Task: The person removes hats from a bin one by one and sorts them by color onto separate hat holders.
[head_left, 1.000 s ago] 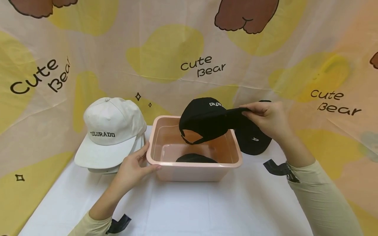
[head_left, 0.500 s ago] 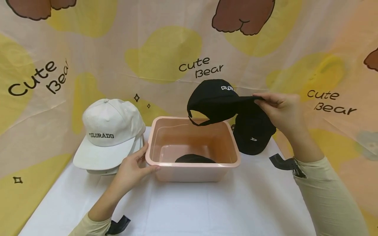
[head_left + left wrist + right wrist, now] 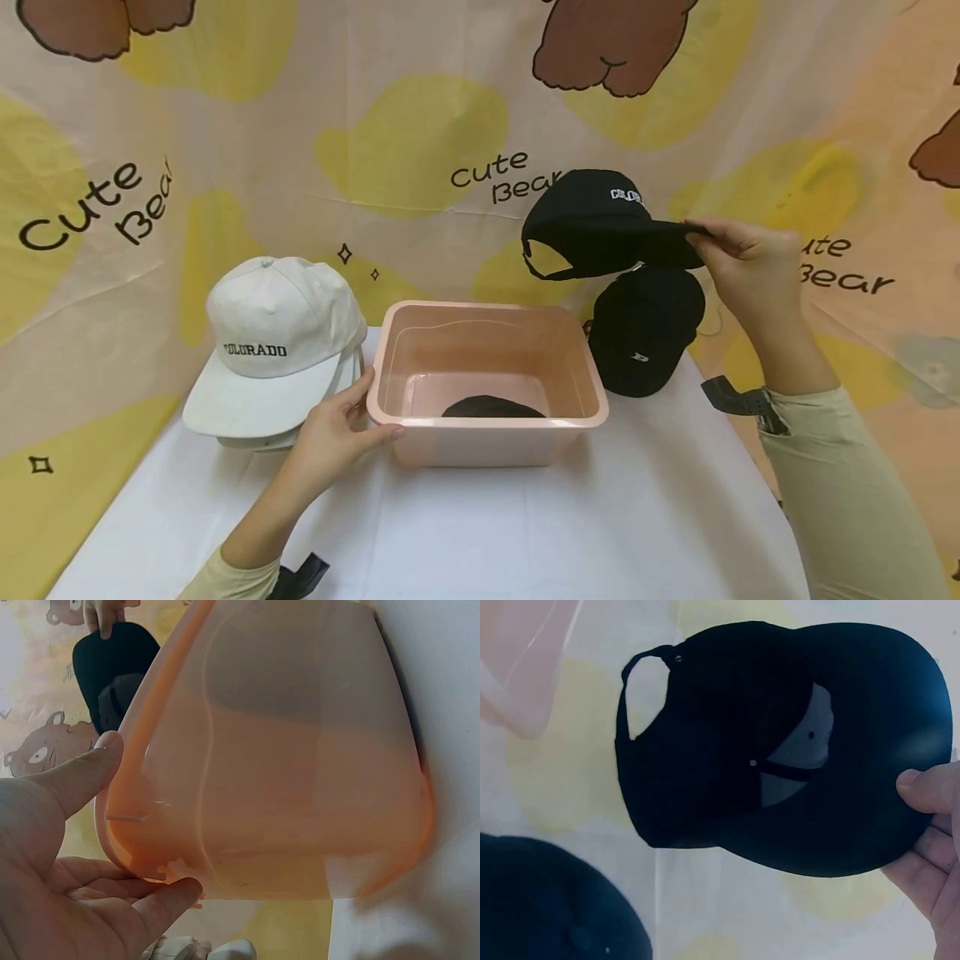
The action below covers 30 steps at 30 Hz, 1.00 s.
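My right hand (image 3: 757,267) pinches a black baseball cap (image 3: 592,221) by its brim, above and right of the pink plastic bin (image 3: 487,423). White lettering runs across the cap's front, and its underside faces the right wrist camera, with the thumb (image 3: 922,787) on the brim. At the bin's left front corner, my left hand (image 3: 337,433) grips the rim, thumb in front and fingers along the side. Inside the bin lies another black cap (image 3: 492,407), mostly hidden by the front wall. A further black cap (image 3: 645,333) stands just right of the bin, below the held one.
White caps (image 3: 273,333) are stacked left of the bin, the top one reading COLORADO. A white cloth (image 3: 465,533) covers the table. Behind everything hangs a patterned curtain (image 3: 420,150) with bear prints.
My right hand has lifted the black cap up from over the bin and carried it right, above the black cap standing there. My left hand stays at the bin's corner.
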{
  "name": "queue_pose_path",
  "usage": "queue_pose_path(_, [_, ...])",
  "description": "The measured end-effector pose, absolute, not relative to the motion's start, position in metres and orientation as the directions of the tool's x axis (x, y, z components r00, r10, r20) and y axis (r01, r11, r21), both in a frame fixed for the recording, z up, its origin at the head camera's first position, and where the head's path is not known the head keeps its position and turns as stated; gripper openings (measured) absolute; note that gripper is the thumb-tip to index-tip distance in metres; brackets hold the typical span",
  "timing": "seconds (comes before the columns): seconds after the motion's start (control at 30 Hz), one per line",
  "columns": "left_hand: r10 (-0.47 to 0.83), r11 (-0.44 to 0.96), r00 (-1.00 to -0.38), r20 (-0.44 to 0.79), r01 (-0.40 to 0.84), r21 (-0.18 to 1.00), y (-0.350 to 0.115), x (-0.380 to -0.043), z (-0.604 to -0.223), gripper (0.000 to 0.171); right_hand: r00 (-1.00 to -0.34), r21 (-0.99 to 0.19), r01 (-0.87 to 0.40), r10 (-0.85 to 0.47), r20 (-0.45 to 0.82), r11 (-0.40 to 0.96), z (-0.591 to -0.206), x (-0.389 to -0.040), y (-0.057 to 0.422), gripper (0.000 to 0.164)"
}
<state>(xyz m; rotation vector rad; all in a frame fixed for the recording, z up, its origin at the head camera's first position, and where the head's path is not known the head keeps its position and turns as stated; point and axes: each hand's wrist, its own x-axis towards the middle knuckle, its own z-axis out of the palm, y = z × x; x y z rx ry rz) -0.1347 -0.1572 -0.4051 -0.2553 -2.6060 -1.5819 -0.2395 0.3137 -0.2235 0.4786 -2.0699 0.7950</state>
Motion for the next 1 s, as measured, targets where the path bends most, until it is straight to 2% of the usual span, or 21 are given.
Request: queue_pose_path(1.0, [0.096, 0.446, -0.984, 0.149, 0.176, 0.878, -0.157, -0.134, -0.406, 0.104, -0.622, -0.556, -0.363, 0.251, 0.742, 0.748, -0.240, -0.263, 0.374, 0.018])
